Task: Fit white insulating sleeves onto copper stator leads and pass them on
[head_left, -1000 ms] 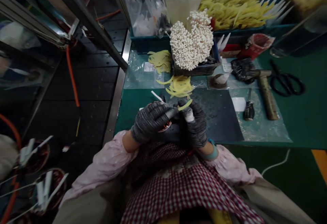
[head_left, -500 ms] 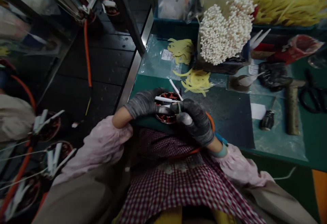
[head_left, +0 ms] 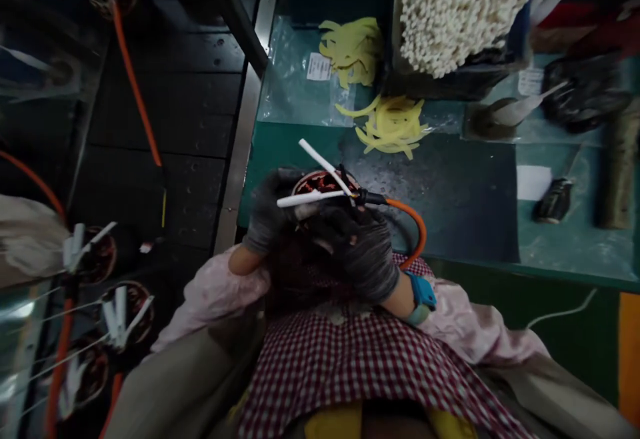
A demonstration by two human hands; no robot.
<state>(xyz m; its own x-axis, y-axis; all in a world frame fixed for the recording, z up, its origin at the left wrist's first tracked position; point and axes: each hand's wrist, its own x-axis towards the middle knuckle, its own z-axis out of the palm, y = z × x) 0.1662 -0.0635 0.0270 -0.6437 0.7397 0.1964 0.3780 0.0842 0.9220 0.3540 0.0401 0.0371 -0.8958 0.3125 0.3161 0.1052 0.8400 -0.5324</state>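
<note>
A round motor stator (head_left: 313, 182) with red-brown windings sits between my gloved hands near the table's front edge. My left hand (head_left: 273, 212) is closed around its left side, the thumb over the near rim. My right hand (head_left: 357, 245) is closed over its near right side, fingers bent; its fingertips are partly hidden in shadow. Two white sleeves, an upper sleeve (head_left: 317, 157) and a lower sleeve (head_left: 307, 199), stick out leftward above the windings. They meet at a black cable end (head_left: 370, 197), where an orange cable (head_left: 420, 222) curves toward my body.
Yellow strips (head_left: 393, 125) lie beyond the stator, beside a plastic bag (head_left: 285, 85). A box of white-tipped sticks (head_left: 460, 12) stands behind. To the right are a screwdriver (head_left: 555, 199) and a glue bottle (head_left: 515, 112). More stators (head_left: 133, 309) with sleeves and cables are at the left.
The stator has been turned in my hands, bringing the cable end and sleeves into view on top. My right hand has shifted lower, below the sleeves. The view has tipped downward.
</note>
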